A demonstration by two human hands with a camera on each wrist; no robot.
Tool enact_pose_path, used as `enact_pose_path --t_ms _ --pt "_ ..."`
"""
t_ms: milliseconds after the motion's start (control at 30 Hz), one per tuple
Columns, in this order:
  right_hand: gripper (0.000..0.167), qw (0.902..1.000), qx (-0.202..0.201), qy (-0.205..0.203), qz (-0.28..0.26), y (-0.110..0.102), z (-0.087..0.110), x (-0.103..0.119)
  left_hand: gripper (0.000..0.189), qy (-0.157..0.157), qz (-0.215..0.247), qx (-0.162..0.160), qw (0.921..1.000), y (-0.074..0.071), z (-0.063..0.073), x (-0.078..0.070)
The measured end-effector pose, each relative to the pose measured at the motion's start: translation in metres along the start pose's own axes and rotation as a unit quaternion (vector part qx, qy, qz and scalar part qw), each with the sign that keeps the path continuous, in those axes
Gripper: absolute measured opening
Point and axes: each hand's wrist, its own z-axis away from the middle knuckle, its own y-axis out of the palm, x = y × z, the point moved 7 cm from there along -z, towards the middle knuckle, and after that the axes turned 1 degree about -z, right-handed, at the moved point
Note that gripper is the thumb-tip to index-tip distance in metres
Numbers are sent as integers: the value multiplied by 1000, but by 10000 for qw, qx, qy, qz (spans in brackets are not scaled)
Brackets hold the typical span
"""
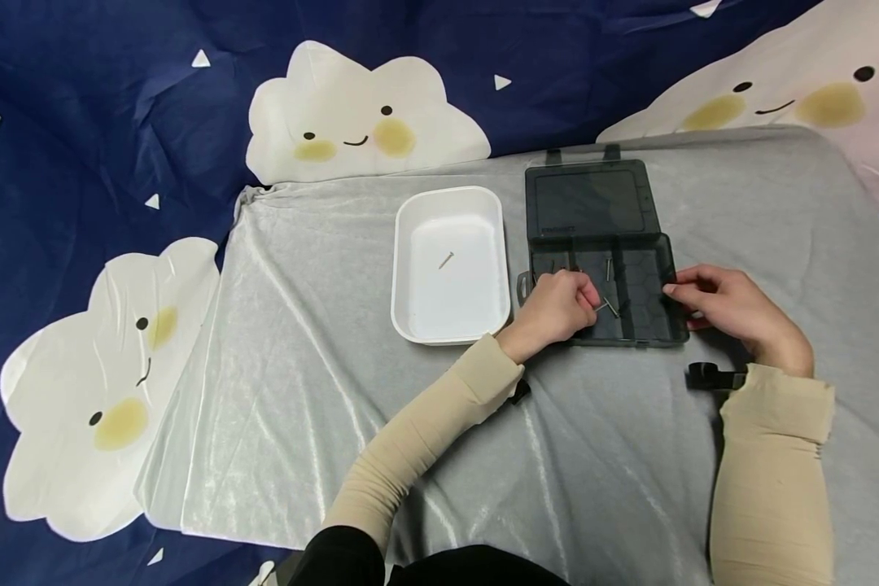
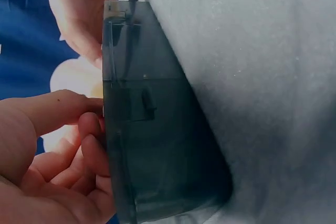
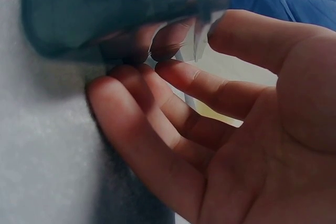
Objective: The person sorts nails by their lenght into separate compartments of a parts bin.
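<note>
A dark, see-through plastic organizer box (image 1: 640,332) lies with its lid (image 1: 589,199) folded back. My left hand (image 1: 557,308) reaches over the front left part of the box, fingers curled. A screw (image 1: 603,307) sticks out at its fingertips, pinched there, and another screw (image 1: 612,310) lies against it. Through the box wall (image 2: 157,166) in the left wrist view, a small dark piece shows. At the box's right side, my right hand (image 1: 732,305) grips the edge, thumb at the rim and fingers along the outer wall. One more screw (image 1: 609,268) lies farther back in the box.
Left of the box stands a white tray (image 1: 403,285) with a single screw (image 1: 446,260) in it. Grey cloth (image 1: 322,342) covers the table, creased towards its left edge. Behind hangs a dark blue sheet (image 1: 557,65) with cloud prints.
</note>
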Motion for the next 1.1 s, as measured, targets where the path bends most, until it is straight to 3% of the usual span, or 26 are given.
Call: enact_pose_path --t_ms 300,567,800,967,1100 --pt "64 10000 -16 -46 49 0 1 1 12 305 -70 -316 9990 -10 5 -4" --pt "62 9999 37 -107 106 0 0 1 12 519 1 -528 9973 -33 18 -12" --pt "63 9998 -1 -157 158 0 2 3 9 551 92 -928 9941 -74 30 -12" --pt "60 9996 70 -260 -37 -1 2 2 8 375 167 -1248 9913 -108 35 -4" --pt "63 9996 75 -241 -115 -1 3 2 8 283 -35 -1442 9891 -134 36 4"
